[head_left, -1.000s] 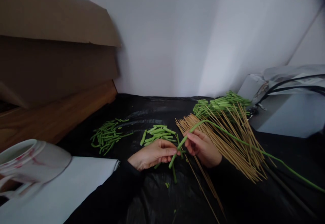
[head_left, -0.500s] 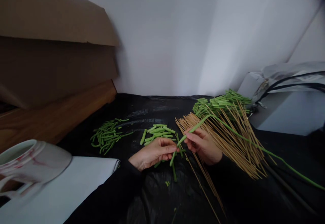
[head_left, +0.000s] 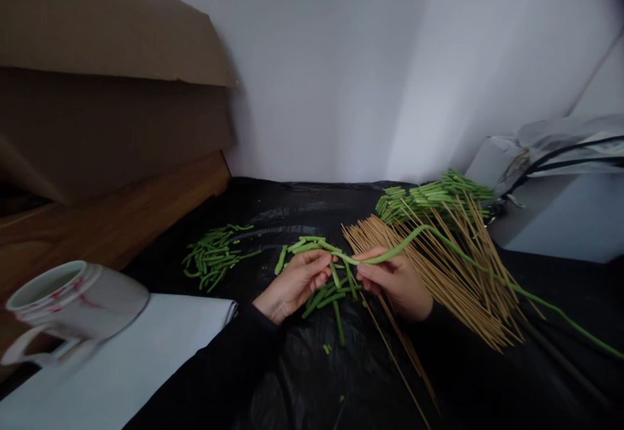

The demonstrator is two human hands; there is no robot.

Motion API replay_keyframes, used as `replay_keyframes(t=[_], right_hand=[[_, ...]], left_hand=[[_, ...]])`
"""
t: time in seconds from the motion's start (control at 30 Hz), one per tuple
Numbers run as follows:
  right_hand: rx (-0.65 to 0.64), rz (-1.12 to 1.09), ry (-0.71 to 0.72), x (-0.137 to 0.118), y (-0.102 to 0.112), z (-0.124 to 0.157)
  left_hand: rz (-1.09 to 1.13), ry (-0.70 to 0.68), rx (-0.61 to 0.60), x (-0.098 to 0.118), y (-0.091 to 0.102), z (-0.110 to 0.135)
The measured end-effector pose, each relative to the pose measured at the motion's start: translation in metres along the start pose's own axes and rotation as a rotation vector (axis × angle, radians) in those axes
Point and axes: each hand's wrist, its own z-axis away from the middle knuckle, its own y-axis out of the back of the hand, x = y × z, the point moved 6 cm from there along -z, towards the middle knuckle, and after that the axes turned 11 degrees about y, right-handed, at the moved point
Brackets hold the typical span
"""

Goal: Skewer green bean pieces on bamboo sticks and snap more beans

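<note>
A long green bean (head_left: 405, 241) stretches between both hands and trails off in a curve to the right edge. My left hand (head_left: 295, 284) pinches it near its left end between thumb and fingers. A short way along, my right hand (head_left: 400, 287) grips the same bean, palm turned inward. Short bean pieces (head_left: 322, 298) lie just below and between the hands, and more cut pieces (head_left: 305, 244) lie behind my left hand. Thin wooden skewers (head_left: 439, 287) spread out beside and beyond my right hand, a few of them passing beneath it.
Thin bean bits (head_left: 214, 258) form a pile at left. Stacked bean pieces (head_left: 433, 197) sit at the back right by a grey box (head_left: 560, 215). A mug (head_left: 82, 300) stands on white paper (head_left: 160, 345). Black plastic sheeting (head_left: 292, 378) covers the surface; cardboard (head_left: 117, 27) rises left.
The bean's left end, which pointed down below my left hand, now lies nearly level. The bean's bend has lowered and shifted right. Both hands still hold it, and the view has shifted slightly.
</note>
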Motion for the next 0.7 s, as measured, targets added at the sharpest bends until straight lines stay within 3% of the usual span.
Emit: replay_keyframes(t=[0.23,0.4,0.47,0.57,0.7], right_hand=[[-0.069,0.182,0.117,-0.009,-0.019,0.006],[-0.128,0.066,-0.011,-0.001,-0.018,0.007],[-0.164,0.011,-0.072,0.004,-0.016,0.008],[-0.178,-0.036,-0.112,0.01,-0.015,0.008],[-0.187,-0.002,-0.104,0.012,-0.015,0.008]], left_hand=[[0.275,-0.02,0.034,0.003,0.007,-0.004],[0.322,-0.078,-0.018,0.016,0.01,-0.003],[0.255,-0.086,-0.047,0.018,0.006,0.0],[-0.026,-0.098,-0.075,0.014,-0.005,0.007],[-0.33,0.058,-0.195,-0.007,-0.025,0.014]])
